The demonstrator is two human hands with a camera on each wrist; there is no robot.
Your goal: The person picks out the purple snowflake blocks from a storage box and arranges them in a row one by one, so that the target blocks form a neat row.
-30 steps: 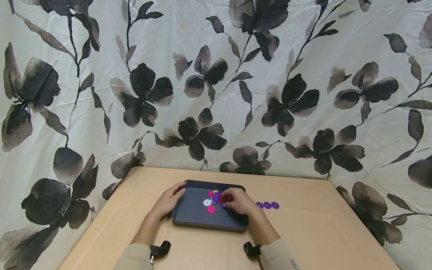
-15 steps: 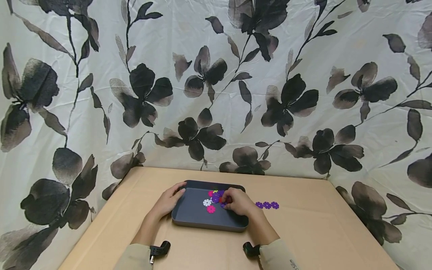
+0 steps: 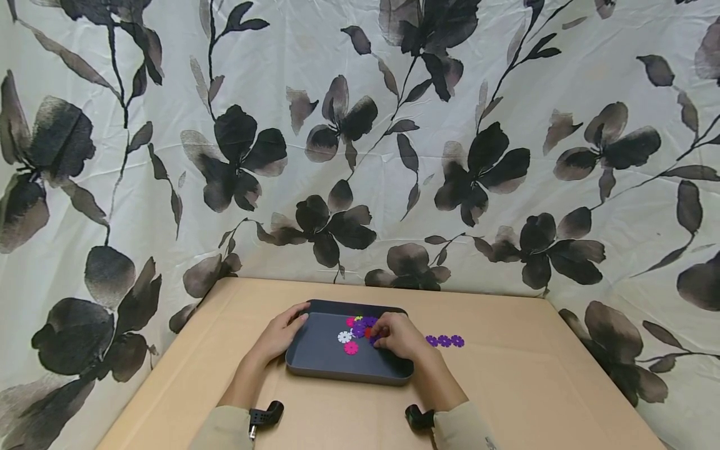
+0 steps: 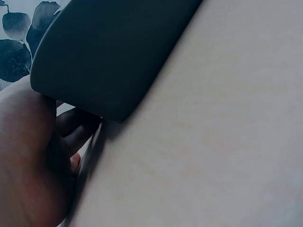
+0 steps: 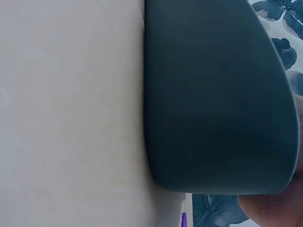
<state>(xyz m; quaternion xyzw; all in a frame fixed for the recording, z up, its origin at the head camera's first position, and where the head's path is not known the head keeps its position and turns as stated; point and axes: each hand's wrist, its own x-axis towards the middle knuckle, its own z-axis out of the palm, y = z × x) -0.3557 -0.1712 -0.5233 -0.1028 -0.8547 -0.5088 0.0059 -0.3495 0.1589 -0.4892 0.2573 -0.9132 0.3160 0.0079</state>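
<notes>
Though round, petal-edged purple pieces (image 3: pixel 444 341)

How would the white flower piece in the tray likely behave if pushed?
The white flower piece looks small, so it is probably light. It appears to lie flat in the tray, so it would likely slide rather than roll. Its notched edge sits near a pink piece, so a push that way might catch.
</notes>
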